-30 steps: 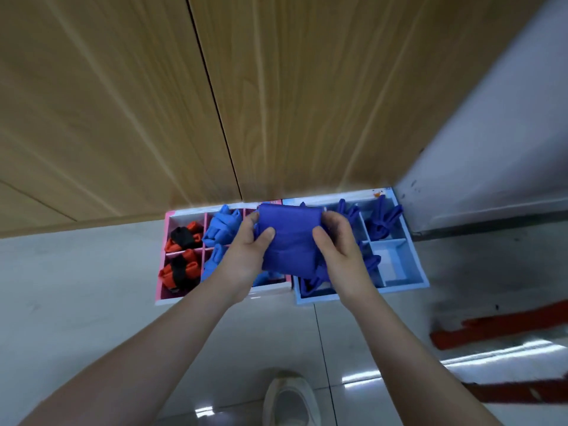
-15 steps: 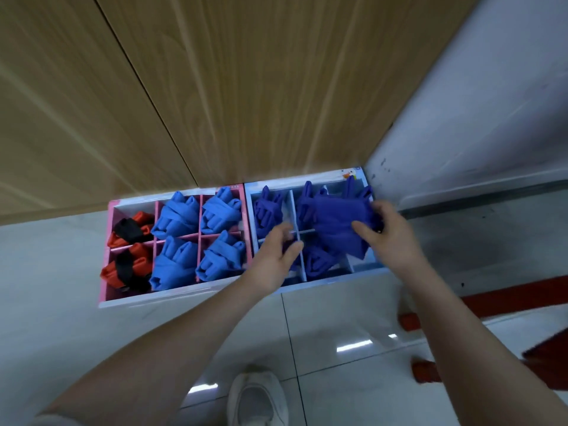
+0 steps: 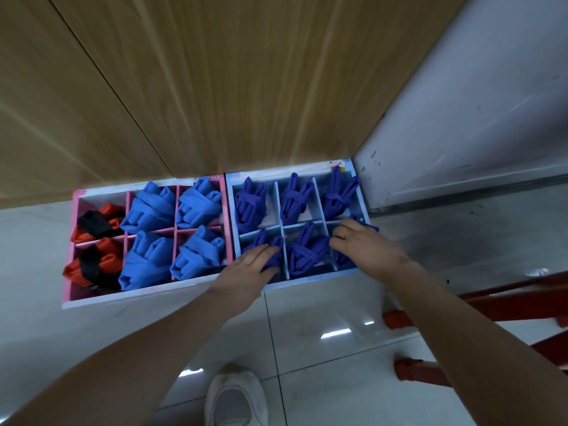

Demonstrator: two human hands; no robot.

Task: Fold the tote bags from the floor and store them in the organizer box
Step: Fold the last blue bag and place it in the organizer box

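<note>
Head view: your right hand (image 3: 362,247) presses the folded purple tote bag (image 3: 353,238) into the blue organizer box's (image 3: 310,276) near-right cell, left hand (image 3: 249,269) flat; next, seat it fully.

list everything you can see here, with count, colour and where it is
pink organizer box: 1, pink, on the floor at the wooden wall, left
blue organizer box: 1, pale blue, touching the pink one on its right
orange tote bags: 2, orange with black straps, pink box's left column
light blue tote bags: 4, light blue, pink box's other four compartments
dark blue tote bags: 6, dark blue, one in each blue box compartment
red metal frame: 1, red, floor at right
shoe: 1, white, bottom centre
left hand: 1, resting on the near-left dark blue bag
right hand: 1, pressing down the near-right dark blue bag
</note>
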